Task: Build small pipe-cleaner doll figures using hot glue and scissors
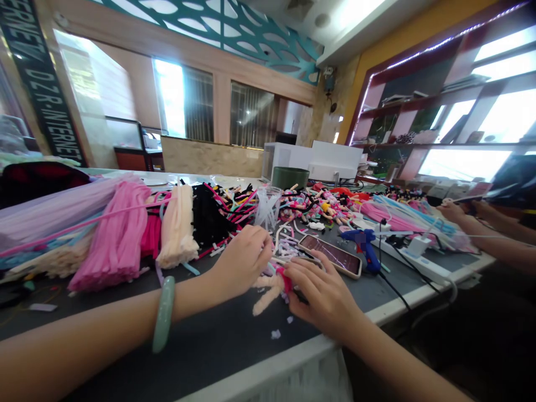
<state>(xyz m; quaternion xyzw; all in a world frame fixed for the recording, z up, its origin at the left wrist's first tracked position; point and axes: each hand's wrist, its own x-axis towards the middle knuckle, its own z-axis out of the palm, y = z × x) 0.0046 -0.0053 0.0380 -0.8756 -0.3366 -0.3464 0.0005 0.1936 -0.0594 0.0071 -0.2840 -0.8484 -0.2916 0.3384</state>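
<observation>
My right hand (320, 293) has its fingers curled round a small figure of pipe cleaners (268, 297), with beige fuzzy limbs and a bright pink middle. The limbs stick out to the left, just over the dark table top. Beside it, at the upper left, my left hand (243, 258) is closed in a pinch; what sits between its fingertips is hidden. A pale green bangle (163, 314) circles the left wrist. Right behind the hands lie a phone (330, 254) with its screen lit and a scatter of short lilac pieces (288, 244).
Bundles of pink (121, 231), beige (178, 226) and black pipe cleaners (209, 218) lie at left. Behind is a heap of small colourful pieces (326, 204). A blue glue gun (365, 248) and a corded power strip (412, 259) stand right, near another person's hand (454, 213).
</observation>
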